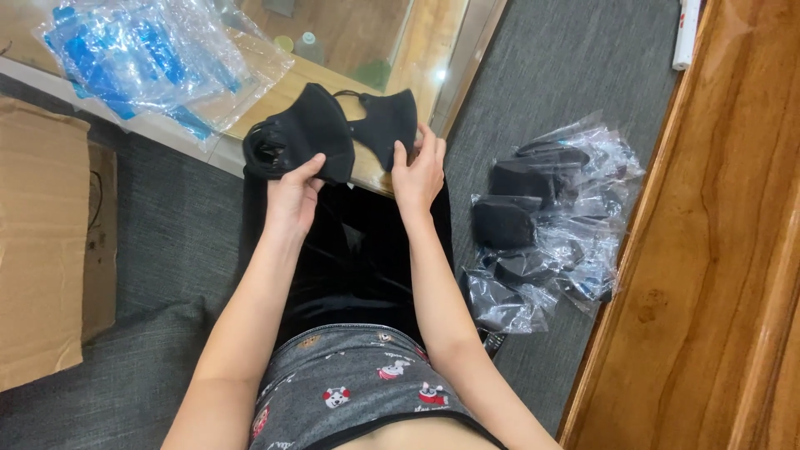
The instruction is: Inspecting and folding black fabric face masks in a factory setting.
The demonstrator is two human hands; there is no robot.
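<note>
Left hand (292, 193) pinches a stack of black masks (293, 133); right hand (419, 173) pinches a single black mask (387, 121), both above the counter's (275, 96) near edge. Risk: ear loops look tangled between them; pulling could drag extras loose onto the floor (175, 225)

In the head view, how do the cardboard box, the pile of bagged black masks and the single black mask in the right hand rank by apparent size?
1. Cardboard box, largest, though cut off by the frame.
2. Pile of bagged black masks.
3. Single black mask in the right hand, smallest.
</note>
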